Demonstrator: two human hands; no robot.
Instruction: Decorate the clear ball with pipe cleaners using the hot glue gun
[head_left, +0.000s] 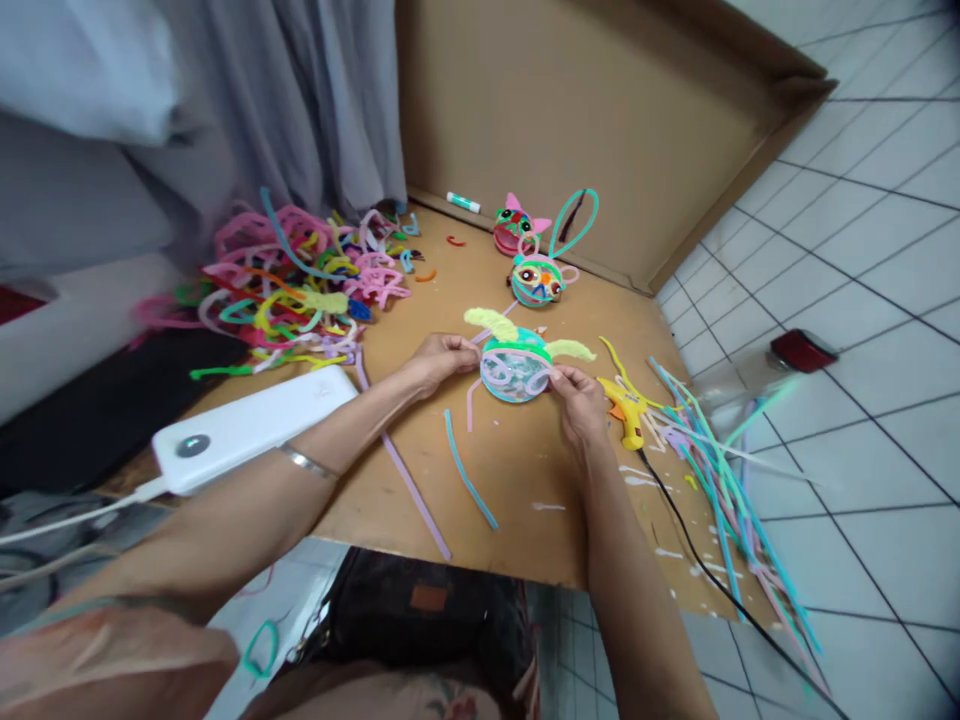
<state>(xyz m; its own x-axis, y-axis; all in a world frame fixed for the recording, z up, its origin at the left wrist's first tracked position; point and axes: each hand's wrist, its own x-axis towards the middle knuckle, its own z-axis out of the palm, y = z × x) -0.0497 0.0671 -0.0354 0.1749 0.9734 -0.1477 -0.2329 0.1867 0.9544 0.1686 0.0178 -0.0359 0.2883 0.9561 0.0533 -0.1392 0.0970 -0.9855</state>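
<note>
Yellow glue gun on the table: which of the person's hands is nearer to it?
Right. The right hand is just beside the yellow glue gun; the left hand is farther away, on the opposite side of the round craft piece.

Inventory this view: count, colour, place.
Craft ball: one, multicoloured, between hands
Faced crafts: two, multicoloured, behind ball
Pipe cleaners: many, mixed, left and right
Glue gun: one, yellow, right
Tube: one, green-white, far edge
Power bank: one, white, left
Cord: one, black, right
Bag: one, dark, below table
Table: one, brown, centre
Cardboard: one, brown, behind
Curtain: one, grey, upper left
Tiles: many, white, right
Left hand: one, bare, ball's left
Right hand: one, bare, ball's right
</note>
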